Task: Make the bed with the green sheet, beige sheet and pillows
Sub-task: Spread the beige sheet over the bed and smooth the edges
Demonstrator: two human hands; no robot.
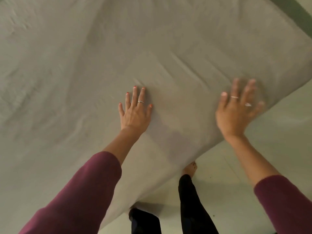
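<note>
Pressing flat on beige sheet: left hand and right hand, fingers spread. Appearing light, soft, crease-prone; pinching at hanging edge advisable.

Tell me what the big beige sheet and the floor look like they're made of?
The beige sheet looks like thin woven cloth, maybe cotton: matte, with soft creases near the left hand and right hand pressing flat on it. The floor looks hard and smooth, perhaps tile or painted concrete, pale with a faint sheen and a thin line across it. I can't be sure which.
</note>
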